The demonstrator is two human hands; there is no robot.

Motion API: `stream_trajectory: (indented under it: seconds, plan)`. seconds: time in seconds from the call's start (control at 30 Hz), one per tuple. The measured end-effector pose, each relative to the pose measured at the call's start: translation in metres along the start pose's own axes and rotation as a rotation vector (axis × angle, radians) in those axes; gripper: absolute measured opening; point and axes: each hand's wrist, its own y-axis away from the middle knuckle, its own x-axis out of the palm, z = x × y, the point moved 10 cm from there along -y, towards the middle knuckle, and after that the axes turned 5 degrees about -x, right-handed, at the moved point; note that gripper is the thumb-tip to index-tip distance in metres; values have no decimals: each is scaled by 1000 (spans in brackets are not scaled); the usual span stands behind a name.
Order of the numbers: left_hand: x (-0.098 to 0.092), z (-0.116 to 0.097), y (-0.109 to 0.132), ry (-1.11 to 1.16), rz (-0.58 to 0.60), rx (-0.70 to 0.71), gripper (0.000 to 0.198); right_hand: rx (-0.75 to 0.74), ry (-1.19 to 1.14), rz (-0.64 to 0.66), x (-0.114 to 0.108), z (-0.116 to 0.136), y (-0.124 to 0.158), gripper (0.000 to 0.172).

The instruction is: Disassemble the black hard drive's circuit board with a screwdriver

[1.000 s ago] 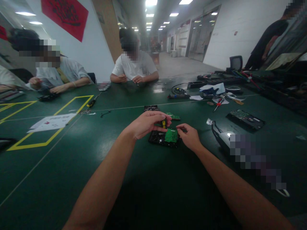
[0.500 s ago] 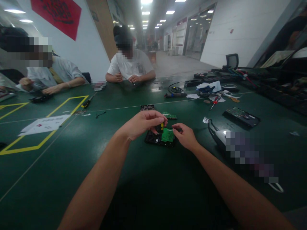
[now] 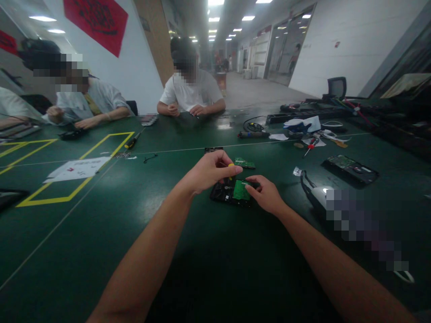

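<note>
My left hand [image 3: 213, 169] is closed in a pinch around the yellow handle of a small screwdriver [image 3: 230, 166]. Its lower part is hard to make out against the dark drive. Under this hand lies a black hard drive [image 3: 222, 193] with a green circuit board [image 3: 240, 190] on its right half; my fingers hide part of its far side. At the drive's right edge is my right hand [image 3: 267, 194], thumb and forefinger curved with a gap between them, the thumb tip over the board's edge. Just beyond the drive lies a loose green circuit board [image 3: 244, 163].
Another drive [image 3: 350, 170] and a grey pouch-like object [image 3: 316, 197] lie to the right. A red screwdriver [image 3: 310, 147], cables and cloth [image 3: 303, 124] sit behind them. Left are a paper sheet [image 3: 77, 169] and a yellow-black screwdriver [image 3: 132, 141]. Two co-workers sit across the table.
The view has swung slightly left. My left hand has shifted so that less of the screwdriver handle shows, and my right fingertips have come a little further over the board's edge.
</note>
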Motion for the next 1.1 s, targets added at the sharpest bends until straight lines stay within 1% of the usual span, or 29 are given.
stream_trajectory:
  seconds: [0.23,0.47,0.63,0.77,0.93,1.1]
  plan:
    - [9,-8,2,37,100,32,24,-1,2,2,0,1,0,31]
    - [20,-13,5,81,190,60,21,-17,16,-2,0,0,-1,29]
    - [19,-13,5,85,190,63,20,-10,23,2,1,-6,-1,31]
    - [19,-13,4,77,185,49,20,-15,20,0,0,-5,-2,31]
    - [23,-14,6,67,212,28,24,-20,23,1,1,-5,-2,31]
    - [23,-13,6,68,215,15,25,-18,30,-2,0,-4,-2,30]
